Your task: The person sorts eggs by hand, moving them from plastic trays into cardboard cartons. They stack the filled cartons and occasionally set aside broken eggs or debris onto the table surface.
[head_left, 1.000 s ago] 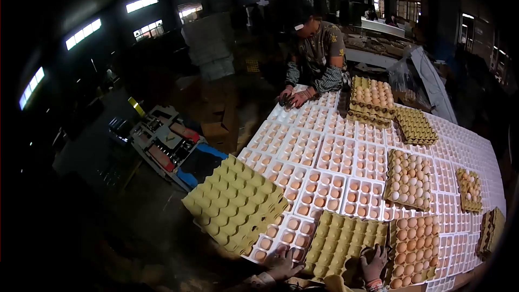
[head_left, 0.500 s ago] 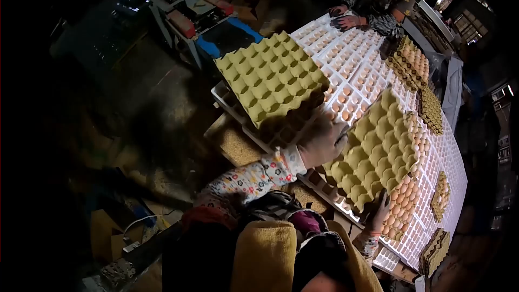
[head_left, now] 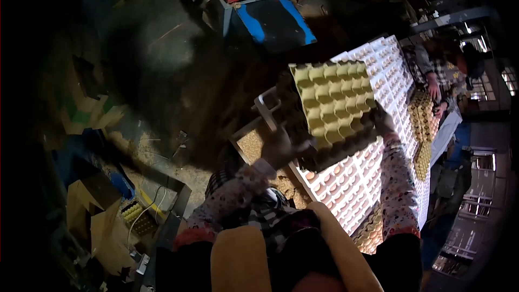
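A stack of yellowish pulp egg trays [head_left: 338,97], its top tray showing bare cups, sits over the near left end of the egg-covered table. My right hand [head_left: 385,123] grips the stack's right edge, fingers partly lost in shadow. At the lower left corner is my left hand [head_left: 278,148], its fingers apart, with the thumb side overlapping the stack's dark side. White plastic trays filled with eggs [head_left: 346,184] lie under and beside the stack. Close to my right forearm, more eggs [head_left: 372,230] rest in a pulp tray.
Across the table a co-worker [head_left: 432,75] stands near stacked pulp trays with eggs [head_left: 424,124]. A machine with red and blue parts [head_left: 275,16] stands on the floor at the back. Cardboard boxes [head_left: 108,232] and a cable are at lower left.
The view has turned to the right. The pulp tray held apart at the right is now over the other stack at the left, and my right hand has moved with it to the stack's right edge.
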